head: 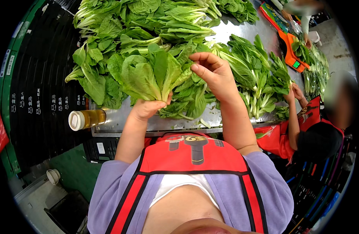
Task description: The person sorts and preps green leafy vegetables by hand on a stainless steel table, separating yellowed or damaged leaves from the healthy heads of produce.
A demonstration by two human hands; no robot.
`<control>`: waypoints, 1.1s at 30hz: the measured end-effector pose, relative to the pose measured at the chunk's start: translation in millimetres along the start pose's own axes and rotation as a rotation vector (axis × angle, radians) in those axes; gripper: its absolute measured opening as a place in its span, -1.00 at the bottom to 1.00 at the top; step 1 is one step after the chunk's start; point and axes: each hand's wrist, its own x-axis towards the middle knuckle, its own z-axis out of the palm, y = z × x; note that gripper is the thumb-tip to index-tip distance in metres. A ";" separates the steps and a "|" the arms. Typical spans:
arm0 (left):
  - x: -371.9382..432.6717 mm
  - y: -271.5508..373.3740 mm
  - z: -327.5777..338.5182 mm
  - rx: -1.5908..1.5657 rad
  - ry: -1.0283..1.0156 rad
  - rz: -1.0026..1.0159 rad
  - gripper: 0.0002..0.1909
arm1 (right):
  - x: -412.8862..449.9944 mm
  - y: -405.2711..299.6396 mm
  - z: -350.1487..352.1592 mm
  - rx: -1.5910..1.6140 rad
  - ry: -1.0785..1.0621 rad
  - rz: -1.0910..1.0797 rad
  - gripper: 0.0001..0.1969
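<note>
My left hand [150,108] grips a bunch of pale green leafy vegetable [156,73] by its stem base, with the leaves fanned upward. Beside the bunch's right edge is my right hand [216,73], thumb and forefinger curled but apart at the leaf tips. Whether those fingertips touch a leaf is hard to tell. More loose greens [194,102] lie beneath and between both hands on a metal table [121,124]. A large heap of the same kind of greens [167,20] covers the table beyond them.
A lidded jar of amber liquid [88,119] lies near the table's left corner. Stacked black crates [47,87] stand left. Rightward are more greens [255,73], an orange digital scale [293,52] and bagged greens [315,70]. A co-worker's hands [293,92] handle greens; another person's hand [307,41] is beyond.
</note>
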 end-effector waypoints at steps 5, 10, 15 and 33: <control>-6.0 6.8 -1.9 -0.001 0.110 0.058 -0.40 | -10.4 -8.2 -4.8 -0.104 -0.087 0.039 -0.77; -7.8 9.2 -3.3 0.029 0.120 0.082 -0.38 | -17.4 -7.9 -5.4 -0.572 -0.039 -0.227 -0.86; -9.6 1.5 -12.2 -0.126 -0.059 0.019 -0.39 | -20.2 -3.1 -0.2 -0.732 0.091 -0.469 -0.92; -11.1 -14.2 -5.6 -0.591 -0.307 -0.100 -0.42 | -2.0 23.3 9.0 -0.072 0.042 -0.015 -0.73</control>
